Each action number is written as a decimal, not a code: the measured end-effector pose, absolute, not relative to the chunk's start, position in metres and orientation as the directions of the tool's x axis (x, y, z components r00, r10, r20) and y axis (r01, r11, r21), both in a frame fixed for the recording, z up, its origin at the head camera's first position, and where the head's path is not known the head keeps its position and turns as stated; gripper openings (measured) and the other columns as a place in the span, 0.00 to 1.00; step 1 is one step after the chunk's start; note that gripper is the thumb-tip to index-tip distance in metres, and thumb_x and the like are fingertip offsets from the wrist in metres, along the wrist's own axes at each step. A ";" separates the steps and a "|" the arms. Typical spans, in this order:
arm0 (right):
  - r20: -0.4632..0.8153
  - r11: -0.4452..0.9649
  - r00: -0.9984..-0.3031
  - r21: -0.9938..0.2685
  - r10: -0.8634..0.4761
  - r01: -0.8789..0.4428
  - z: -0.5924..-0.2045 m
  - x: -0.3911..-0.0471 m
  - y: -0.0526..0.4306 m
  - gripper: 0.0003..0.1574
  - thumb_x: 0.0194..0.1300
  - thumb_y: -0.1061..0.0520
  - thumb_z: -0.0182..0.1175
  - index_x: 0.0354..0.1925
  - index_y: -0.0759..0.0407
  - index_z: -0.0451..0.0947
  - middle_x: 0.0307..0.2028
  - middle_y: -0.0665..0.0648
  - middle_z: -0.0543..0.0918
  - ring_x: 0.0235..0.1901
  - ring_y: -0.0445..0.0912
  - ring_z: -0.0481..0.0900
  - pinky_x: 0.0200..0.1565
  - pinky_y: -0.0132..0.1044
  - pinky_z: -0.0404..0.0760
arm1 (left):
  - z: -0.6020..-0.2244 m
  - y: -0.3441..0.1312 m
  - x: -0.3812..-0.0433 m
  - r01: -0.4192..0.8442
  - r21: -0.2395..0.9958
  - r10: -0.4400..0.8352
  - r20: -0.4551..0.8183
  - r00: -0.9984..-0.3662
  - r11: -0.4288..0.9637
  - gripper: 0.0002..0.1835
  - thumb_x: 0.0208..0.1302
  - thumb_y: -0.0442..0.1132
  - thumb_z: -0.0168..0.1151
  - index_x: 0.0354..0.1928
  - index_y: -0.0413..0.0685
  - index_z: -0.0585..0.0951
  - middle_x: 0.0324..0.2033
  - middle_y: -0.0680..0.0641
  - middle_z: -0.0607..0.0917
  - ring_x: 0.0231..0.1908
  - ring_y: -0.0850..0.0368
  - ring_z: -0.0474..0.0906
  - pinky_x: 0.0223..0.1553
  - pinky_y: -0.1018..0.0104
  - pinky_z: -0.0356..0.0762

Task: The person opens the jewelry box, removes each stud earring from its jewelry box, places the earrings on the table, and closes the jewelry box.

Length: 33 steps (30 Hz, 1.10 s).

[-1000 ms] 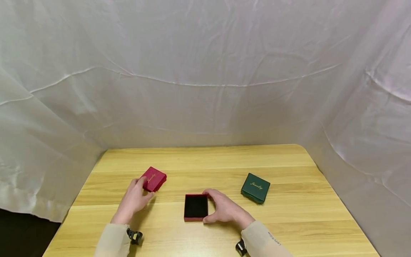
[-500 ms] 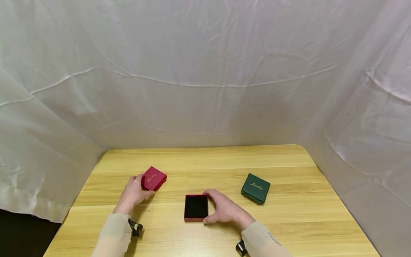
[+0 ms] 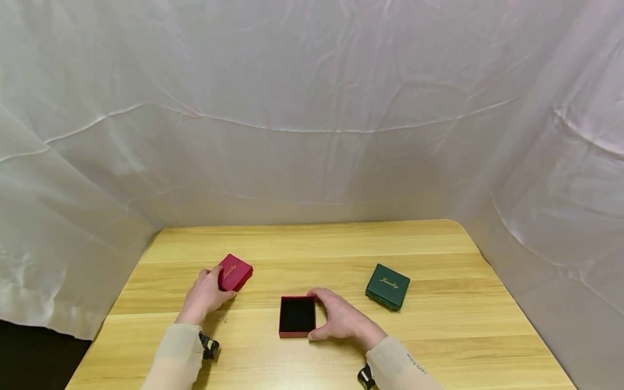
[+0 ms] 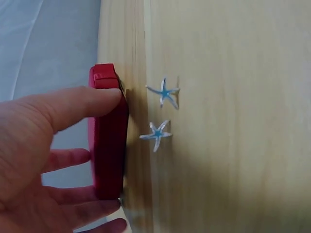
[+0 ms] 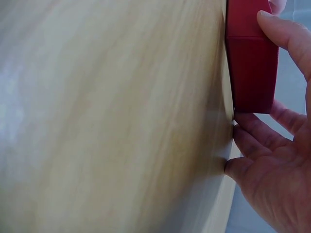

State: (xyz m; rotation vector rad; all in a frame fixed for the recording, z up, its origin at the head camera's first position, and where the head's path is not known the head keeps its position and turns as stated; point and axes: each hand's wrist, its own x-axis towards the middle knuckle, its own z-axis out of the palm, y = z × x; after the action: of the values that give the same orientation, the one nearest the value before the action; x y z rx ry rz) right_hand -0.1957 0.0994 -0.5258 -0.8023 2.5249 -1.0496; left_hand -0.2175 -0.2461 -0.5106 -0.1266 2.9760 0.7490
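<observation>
- Gripping with both hands right now, one box apiece!
- Over on the left, holding the crimson box [image 3: 236, 273] with the left hand [image 3: 203, 295], half-curled, thumb at the near corner and fingers along the left edge.
- Placed on the left part of the surface [image 3: 302, 260], set at a slant, gold "Jewelry" lettering facing up.
- Closer in, from the left wrist: pressing thumb to red side wall, reaching round behind with the other fingers.
- Near that box, on the bare wood, showing up nicely: a first starfish [image 4: 165, 92] and a second starfish [image 4: 156, 135], both pale-armed with blue centres, close together but apart; mere specks by the left hand from the head view.
- Now to the middle, nearer the body, holding the black-lined red box [image 3: 297, 335] with the right hand [image 3: 338, 317], bent into a wide C, thumb at the near right corner, fingertips at the far right one, palm clear of the wall.
- From the right wrist, laying thumb on the red side, bringing lower fingertips down to surface level.
- Off to the right, well apart from both hands, resting flat at an angle: the green box [image 3: 388, 286], also lettered "Jewelry" in gold.
</observation>
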 end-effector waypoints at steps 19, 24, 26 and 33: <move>-0.055 0.605 -0.807 -0.692 -0.588 -0.394 -0.527 -0.196 0.100 0.52 0.42 0.45 0.80 0.63 0.53 0.68 0.58 0.49 0.74 0.59 0.45 0.70 0.64 0.47 0.67 | -0.477 -0.203 -0.195 0.122 0.505 0.008 0.223 -0.975 0.854 0.42 0.41 0.41 0.80 0.62 0.38 0.74 0.53 0.33 0.72 0.48 0.38 0.72 0.49 0.41 0.74; -0.059 0.602 -0.805 -0.697 -0.590 -0.390 -0.528 -0.196 0.100 0.53 0.43 0.45 0.80 0.64 0.54 0.67 0.59 0.49 0.74 0.59 0.45 0.70 0.64 0.48 0.67 | -0.477 -0.191 -0.189 0.153 0.525 0.035 0.227 -0.973 0.837 0.42 0.41 0.40 0.81 0.61 0.40 0.75 0.54 0.37 0.73 0.50 0.40 0.73 0.50 0.42 0.75; -0.072 0.607 -0.808 -0.700 -0.584 -0.376 -0.528 -0.196 0.100 0.56 0.43 0.45 0.80 0.66 0.54 0.65 0.59 0.49 0.73 0.60 0.46 0.70 0.64 0.49 0.67 | -0.478 -0.188 -0.187 0.168 0.535 0.058 0.216 -0.975 0.828 0.42 0.40 0.41 0.80 0.62 0.42 0.75 0.55 0.39 0.73 0.51 0.41 0.73 0.50 0.42 0.76; -0.092 0.604 -0.817 -0.720 -0.569 -0.341 -0.527 -0.196 0.100 0.63 0.42 0.45 0.80 0.71 0.52 0.60 0.58 0.49 0.74 0.58 0.46 0.71 0.63 0.51 0.67 | -0.479 -0.176 -0.182 0.265 0.585 0.191 0.187 -0.964 0.767 0.44 0.38 0.41 0.81 0.63 0.47 0.75 0.55 0.46 0.74 0.51 0.47 0.74 0.52 0.47 0.76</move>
State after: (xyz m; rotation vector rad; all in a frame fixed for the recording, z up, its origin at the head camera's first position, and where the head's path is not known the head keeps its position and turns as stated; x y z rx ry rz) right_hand -0.1957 0.1005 -0.5269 -0.7380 2.5216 -1.0361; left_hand -0.1817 -0.1765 -0.4794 0.3964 3.0612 1.0419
